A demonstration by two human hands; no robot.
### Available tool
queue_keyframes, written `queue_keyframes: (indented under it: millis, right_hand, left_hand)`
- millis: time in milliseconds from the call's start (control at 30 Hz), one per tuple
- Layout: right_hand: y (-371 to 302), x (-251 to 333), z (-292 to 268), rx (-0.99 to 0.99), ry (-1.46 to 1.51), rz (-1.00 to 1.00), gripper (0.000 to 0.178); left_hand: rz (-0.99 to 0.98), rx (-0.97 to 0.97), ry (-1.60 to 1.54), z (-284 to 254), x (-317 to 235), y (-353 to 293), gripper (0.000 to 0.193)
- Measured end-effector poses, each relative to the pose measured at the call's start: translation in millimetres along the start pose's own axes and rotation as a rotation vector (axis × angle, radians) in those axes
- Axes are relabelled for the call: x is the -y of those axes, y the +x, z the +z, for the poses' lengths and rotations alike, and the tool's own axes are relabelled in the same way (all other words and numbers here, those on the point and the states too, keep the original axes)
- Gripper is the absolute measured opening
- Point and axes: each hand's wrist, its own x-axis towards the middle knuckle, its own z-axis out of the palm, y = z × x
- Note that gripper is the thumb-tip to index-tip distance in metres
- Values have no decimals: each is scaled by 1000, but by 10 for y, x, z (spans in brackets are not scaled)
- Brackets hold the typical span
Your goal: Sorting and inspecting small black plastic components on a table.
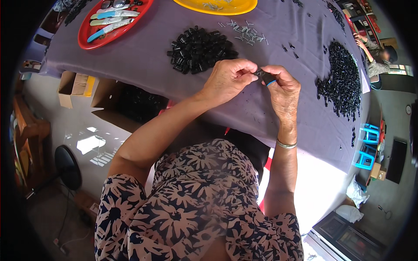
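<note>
Glare on floor (90, 145) L, blown-out lwr R, fisheye-bent pic edges

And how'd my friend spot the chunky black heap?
On the purple tablecloth, start at the yellow tray. Below it, beyond the left hand, sits the black heap; its pieces look chunkier than those in the heap farther right.

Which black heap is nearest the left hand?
The compact heap of chunky black pieces, just beyond the left hand; the sprawling heap of smaller pieces lies farther right.

pins (248, 31) between two piles (193, 51)
</note>
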Motion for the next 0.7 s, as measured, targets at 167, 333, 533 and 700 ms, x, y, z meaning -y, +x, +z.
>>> queue_keyframes:
  millis: [167,333,533,700]
  right_hand:
    - [-9,33,-49,61,-36,11,21]
    - [21,120,-136,145,-133,36,25]
    - [-101,53,-134,223,-265,70,37]
    - [-131,123,-113,212,-218,180,33]
  left_hand:
    - [19,38,30,-23,-31,-14,35]
    - [101,60,185,4,-65,-33,43]
    - [304,114,647,54,-80,-61,47]
    - [353,102,645,68,-72,-39,40]
